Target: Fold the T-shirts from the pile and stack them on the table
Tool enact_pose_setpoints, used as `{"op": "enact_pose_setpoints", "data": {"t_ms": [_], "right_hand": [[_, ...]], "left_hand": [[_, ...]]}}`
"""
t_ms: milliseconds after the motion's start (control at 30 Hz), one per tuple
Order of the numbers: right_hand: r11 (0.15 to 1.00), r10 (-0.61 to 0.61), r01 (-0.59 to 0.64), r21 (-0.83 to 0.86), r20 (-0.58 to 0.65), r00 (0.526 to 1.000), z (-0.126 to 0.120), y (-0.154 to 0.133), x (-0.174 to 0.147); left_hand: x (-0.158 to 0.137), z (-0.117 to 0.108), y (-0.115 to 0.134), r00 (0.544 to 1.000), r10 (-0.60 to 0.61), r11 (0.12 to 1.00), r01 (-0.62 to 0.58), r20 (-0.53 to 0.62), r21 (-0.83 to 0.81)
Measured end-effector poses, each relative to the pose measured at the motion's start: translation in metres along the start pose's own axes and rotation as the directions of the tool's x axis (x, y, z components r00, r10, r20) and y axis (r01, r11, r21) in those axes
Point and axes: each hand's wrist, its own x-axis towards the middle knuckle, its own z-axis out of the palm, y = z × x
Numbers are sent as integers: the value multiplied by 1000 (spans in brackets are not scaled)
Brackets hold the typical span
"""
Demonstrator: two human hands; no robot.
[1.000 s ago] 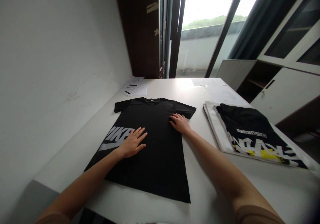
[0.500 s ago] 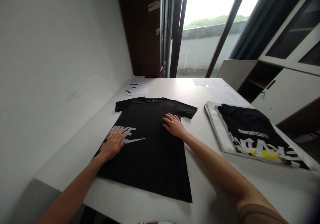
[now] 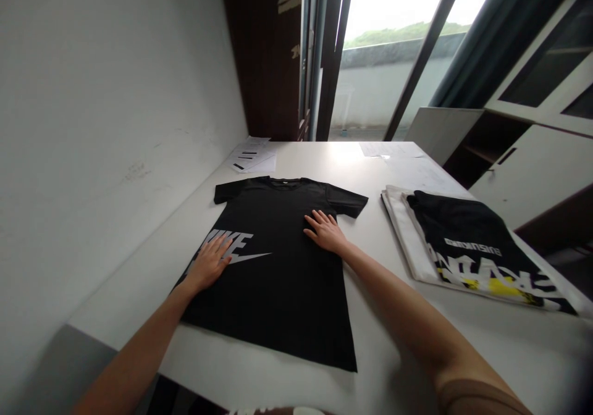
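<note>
A black T-shirt (image 3: 278,291) lies spread flat, its collar away from me and its sleeves out to both sides. Grey lettering and a swoosh mark its left part. My left hand (image 3: 210,264) rests flat with fingers spread over the lettering and hides some of it. On the shirt's right side, below the sleeve, my right hand (image 3: 325,231) lies palm down, fingers apart. Neither hand grips the cloth.
The shirt is on a white table (image 3: 319,160). To the right sits a stack of folded clothes (image 3: 463,223), a black printed one on top. Papers (image 3: 254,155) lie at the far left corner, by the wall (image 3: 115,125). A cabinet (image 3: 542,168) stands beyond the right edge.
The view has shifted slightly. Both hands stay at nearly the same spots on the T-shirt, which lies as before.
</note>
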Motion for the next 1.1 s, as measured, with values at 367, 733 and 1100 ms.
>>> {"op": "enact_pose_setpoints", "data": {"t_ms": [367, 733, 1100], "right_hand": [[999, 39, -39, -26, 6, 999, 7, 4, 1], [999, 38, -39, -25, -19, 999, 6, 3, 0], [999, 41, -42, -26, -41, 998, 1, 0, -2]], "left_hand": [[0, 6, -15, 998, -32, 999, 31, -50, -11], [-2, -4, -15, 998, -24, 998, 20, -61, -66], [42, -5, 41, 991, 98, 994, -93, 95, -60]]}}
